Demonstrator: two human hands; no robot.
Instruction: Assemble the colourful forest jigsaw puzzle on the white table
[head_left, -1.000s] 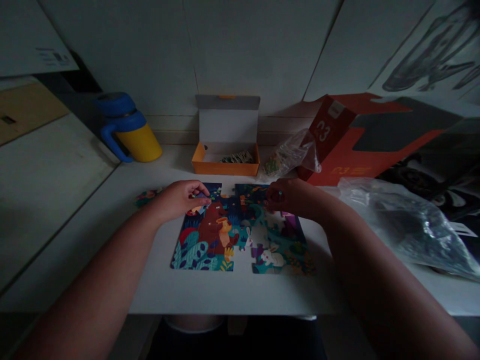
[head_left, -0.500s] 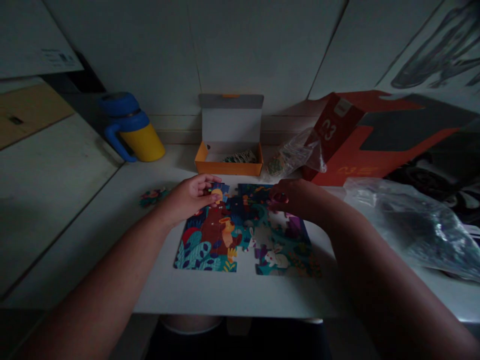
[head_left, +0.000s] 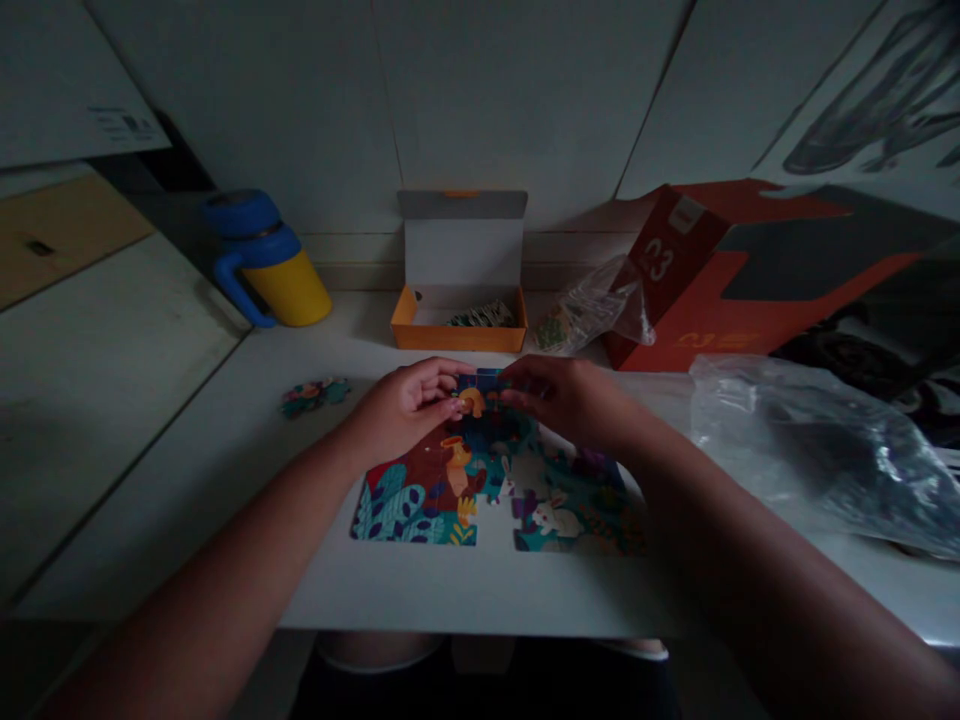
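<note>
A colourful jigsaw puzzle (head_left: 480, 485) with a bear and rabbits lies partly assembled on the white table (head_left: 420, 590). My left hand (head_left: 409, 405) is closed, pinching a small puzzle piece (head_left: 472, 400) over the puzzle's top middle. My right hand (head_left: 566, 400) rests fingers-down on the puzzle's upper right part, its fingertips almost meeting the left hand's; its fingers are curled, and whether they grip anything is hidden. A loose clump of pieces (head_left: 315, 395) lies to the left of the puzzle.
An open orange box (head_left: 459, 330) with pieces stands behind the puzzle. A blue and yellow jug (head_left: 266, 265) sits at the back left. A red carton (head_left: 720, 275) and clear plastic bags (head_left: 810, 450) crowd the right side. The table's front edge runs just below the puzzle.
Both hands have moved inward to the puzzle's top middle. The left hand carried its piece to the right, and the right hand slid left to meet it.
</note>
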